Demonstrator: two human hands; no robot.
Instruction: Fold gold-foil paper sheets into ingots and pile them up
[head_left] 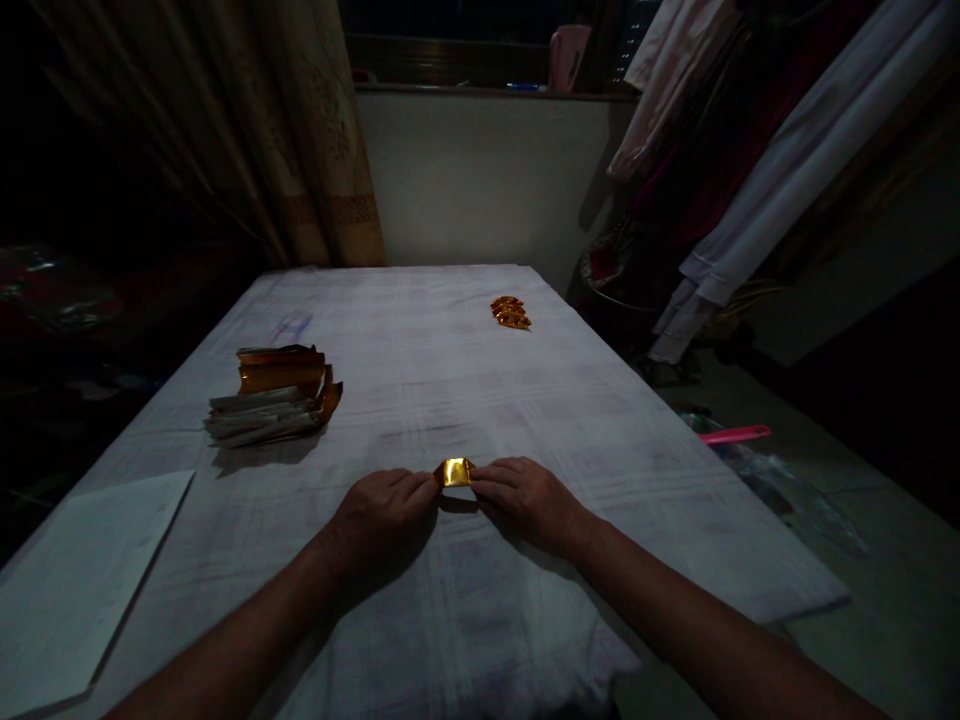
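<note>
A small gold foil paper lies near the table's front middle, pinched at its left end by my left hand and at its right end by my right hand. Both hands rest knuckles-up on the white cloth-covered table, fingers curled onto the foil. A stack of gold-and-white foil sheets sits to the left of my hands. A few folded gold pieces lie together farther back on the right.
A white sheet of paper lies at the table's front left corner. Curtains hang behind the table on the left, clothes on the right. A pink-handled object lies on the floor to the right.
</note>
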